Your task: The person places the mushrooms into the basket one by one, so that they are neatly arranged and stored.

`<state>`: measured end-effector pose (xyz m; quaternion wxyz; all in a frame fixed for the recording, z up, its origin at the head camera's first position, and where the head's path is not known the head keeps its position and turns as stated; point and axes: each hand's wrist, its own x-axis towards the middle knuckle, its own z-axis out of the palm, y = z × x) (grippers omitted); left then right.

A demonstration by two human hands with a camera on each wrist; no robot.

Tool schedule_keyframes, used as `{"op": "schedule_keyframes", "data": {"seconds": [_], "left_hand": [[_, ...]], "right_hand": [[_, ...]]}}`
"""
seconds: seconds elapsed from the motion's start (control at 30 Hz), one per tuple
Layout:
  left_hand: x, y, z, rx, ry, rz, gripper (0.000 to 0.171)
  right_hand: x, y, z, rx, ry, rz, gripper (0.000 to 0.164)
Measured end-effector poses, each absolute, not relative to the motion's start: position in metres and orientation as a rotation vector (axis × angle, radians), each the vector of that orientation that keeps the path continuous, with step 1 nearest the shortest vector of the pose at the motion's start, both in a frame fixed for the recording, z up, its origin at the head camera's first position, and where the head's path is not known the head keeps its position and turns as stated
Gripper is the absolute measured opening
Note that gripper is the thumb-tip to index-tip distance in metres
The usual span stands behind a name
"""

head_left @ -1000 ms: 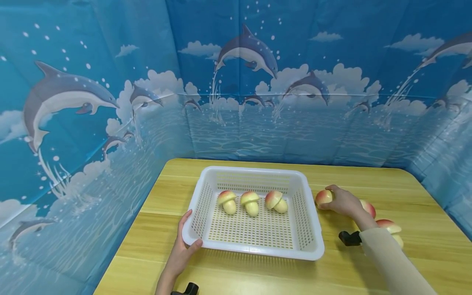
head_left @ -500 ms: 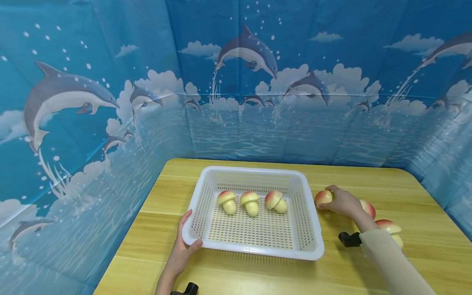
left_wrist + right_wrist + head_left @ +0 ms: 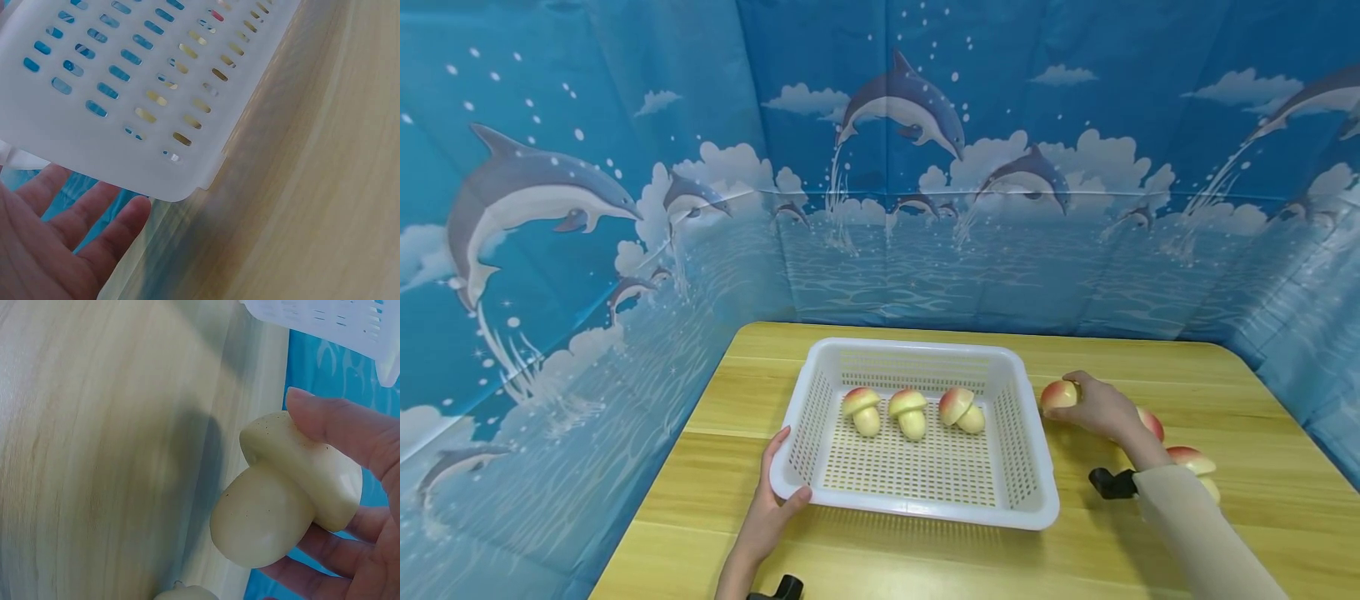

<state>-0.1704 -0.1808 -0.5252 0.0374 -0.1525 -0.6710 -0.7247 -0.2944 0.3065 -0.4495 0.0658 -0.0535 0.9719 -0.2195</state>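
Observation:
My right hand (image 3: pixel 1101 407) grips a toy mushroom (image 3: pixel 265 512) with a red-tinged cap, right of the basket. In the right wrist view, the thumb lies on the cap and fingers curl behind; its shadow falls apart on the table. My left hand (image 3: pixel 767 512) holds the front-left corner of a white plastic basket (image 3: pixel 917 510), thumb on the front rim, fingers along the left side. Their tips appear beside the basket wall (image 3: pixel 125 144) in the left wrist view. Inside are three similar mushrooms (image 3: pixel 912 423), lying in a row towards the back.
Two more mushrooms lie on the table right of the basket: one (image 3: pixel 1152 423) partly hidden behind my right hand, another (image 3: pixel 1191 460) partly behind the sleeve (image 3: pixel 1202 533). A blue dolphin-print curtain (image 3: pixel 880 208) surrounds the wooden table (image 3: pixel 700 467).
My right hand and the mushroom it grips have risen slightly. My left hand, the basket and the other mushrooms stay in place.

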Motion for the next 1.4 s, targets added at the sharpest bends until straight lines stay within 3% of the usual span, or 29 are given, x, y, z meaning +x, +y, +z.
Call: {"op": "schedule_keyframes", "data": {"seconds": [1.4], "left_hand": [[-0.17, -0.181, -0.525, -0.482, -2.067, -2.197, 0.083]], "right_hand": [[-0.285, 0.312, -0.428, -0.148, 3.001, -0.708, 0.095]]}}
